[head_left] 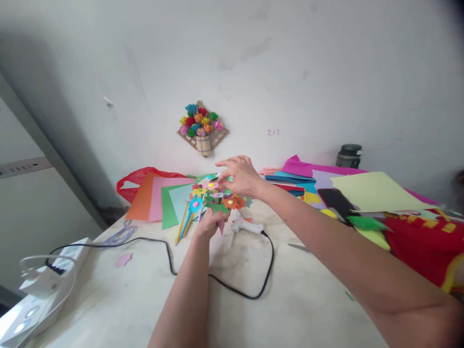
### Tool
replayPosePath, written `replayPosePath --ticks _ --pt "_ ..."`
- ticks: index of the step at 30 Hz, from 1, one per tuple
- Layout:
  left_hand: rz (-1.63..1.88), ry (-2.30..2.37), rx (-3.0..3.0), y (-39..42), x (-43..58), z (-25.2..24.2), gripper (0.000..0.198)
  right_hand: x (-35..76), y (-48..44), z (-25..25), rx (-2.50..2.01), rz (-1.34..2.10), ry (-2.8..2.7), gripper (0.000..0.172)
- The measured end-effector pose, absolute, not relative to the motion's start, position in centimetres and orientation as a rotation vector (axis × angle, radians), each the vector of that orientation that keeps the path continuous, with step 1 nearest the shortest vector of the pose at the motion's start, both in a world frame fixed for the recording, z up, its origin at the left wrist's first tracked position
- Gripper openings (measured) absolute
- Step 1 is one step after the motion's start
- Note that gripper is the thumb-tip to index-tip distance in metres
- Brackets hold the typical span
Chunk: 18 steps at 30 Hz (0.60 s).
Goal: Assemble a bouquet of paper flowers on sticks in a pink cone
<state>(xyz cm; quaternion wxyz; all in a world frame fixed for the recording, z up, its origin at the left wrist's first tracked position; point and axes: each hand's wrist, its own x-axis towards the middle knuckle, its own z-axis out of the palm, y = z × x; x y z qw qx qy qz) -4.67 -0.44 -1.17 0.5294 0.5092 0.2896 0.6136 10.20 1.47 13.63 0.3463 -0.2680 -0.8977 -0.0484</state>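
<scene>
My left hand [209, 224] is closed around the stems of a bunch of paper flowers [216, 195] and holds it upright over the table. The flower heads are orange, pink, yellow, blue and green. My right hand [241, 175] reaches over the top of the bunch, its fingers curled and pinching at the flower heads. Just behind and below the bunch lies a white glue gun [246, 225] with a black cord [232, 285] running across the table.
Coloured paper sheets [159, 198] fan out at the back left, more sheets [373, 191] at the right with a black phone [335, 199]. A white power strip [47, 280] lies at the left edge. A paper flower basket [202, 126] hangs on the wall.
</scene>
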Motion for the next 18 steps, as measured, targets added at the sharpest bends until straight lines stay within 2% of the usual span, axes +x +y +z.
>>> replayPosePath --ticks 3,8,14,18 --pt "1.466 0.706 1.161 -0.7 -5.1 -0.9 0.035 10.5 1.9 13.3 -0.695 -0.026 -2.109 0.009" --pt "1.499 0.713 1.075 -0.7 -5.8 -1.0 0.052 11.2 3.1 10.3 -0.728 0.330 -1.734 0.014" --pt "1.530 0.696 1.107 -0.8 -6.1 -1.0 0.059 11.7 3.7 6.4 -0.812 0.851 -1.400 0.040" --pt "1.510 0.651 1.126 -1.2 -6.2 -0.6 0.063 11.5 3.6 4.7 -0.901 1.175 -1.573 0.022"
